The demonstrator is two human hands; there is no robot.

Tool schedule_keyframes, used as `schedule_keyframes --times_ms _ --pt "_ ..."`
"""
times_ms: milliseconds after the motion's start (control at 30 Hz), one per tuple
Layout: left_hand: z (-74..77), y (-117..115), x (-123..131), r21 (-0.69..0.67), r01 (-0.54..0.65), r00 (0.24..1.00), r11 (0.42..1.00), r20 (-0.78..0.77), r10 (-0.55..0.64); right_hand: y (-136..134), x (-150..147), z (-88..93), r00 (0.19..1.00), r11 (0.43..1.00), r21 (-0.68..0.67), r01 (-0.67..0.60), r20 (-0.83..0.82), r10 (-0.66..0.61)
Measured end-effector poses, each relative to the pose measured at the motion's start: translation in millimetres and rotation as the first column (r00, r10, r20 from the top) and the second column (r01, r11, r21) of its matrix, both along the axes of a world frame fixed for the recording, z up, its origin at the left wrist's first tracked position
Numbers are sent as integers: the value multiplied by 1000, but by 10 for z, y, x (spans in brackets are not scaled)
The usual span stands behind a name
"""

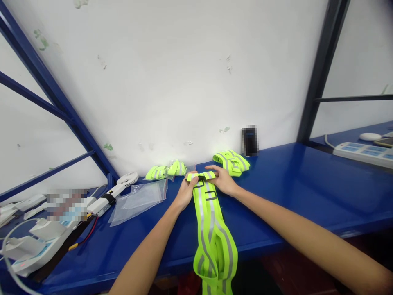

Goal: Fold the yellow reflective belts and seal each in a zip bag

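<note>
A neon yellow reflective strap [211, 217] with grey stripes and black buckles runs over the table's front edge, its looped lower end hanging down. My left hand [186, 191] grips the folded top end from the left, thumb on the band. From the right, my right hand [225, 180] pinches the other side of that end, its index finger stretched out. Between the two hands sits a dark buckle [201, 178]. Just behind my right hand lies another bundled reflective strap [231, 162].
Packed yellow straps [166, 170] rest against the wall, behind clear plastic bags [141, 198]. On the left are a white handheld fan [127, 179] and a power strip [46, 250] with plugs and cables. A blurred dark box [250, 140] stands on the blue table [291, 184].
</note>
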State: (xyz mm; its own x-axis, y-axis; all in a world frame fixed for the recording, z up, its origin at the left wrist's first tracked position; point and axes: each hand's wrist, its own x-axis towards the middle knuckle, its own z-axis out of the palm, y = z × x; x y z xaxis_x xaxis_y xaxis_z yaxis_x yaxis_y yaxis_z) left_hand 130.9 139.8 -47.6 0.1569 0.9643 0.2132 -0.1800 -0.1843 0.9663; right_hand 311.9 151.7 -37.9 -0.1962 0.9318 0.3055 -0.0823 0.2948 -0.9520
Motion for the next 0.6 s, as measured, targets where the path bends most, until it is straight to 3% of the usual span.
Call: schedule_keyframes --times_ms 100,233,433,600 --pt "8 -1 -22 -13 55 997 998 57 -55 -48 22 57 997 997 -20 -81 7 81" --pt "33 4 -57 -21 54 997 998 63 -53 -84 79 127 976 963 -162 -215 -57 209" --pt "10 52 -78 6 27 999 1000 37 -28 -66 99 130 964 942 -259 -214 -210 162" --pt "4 71 -133 64 52 997 997 -62 -48 -60 54 66 943 896 -299 -328 -152 295"
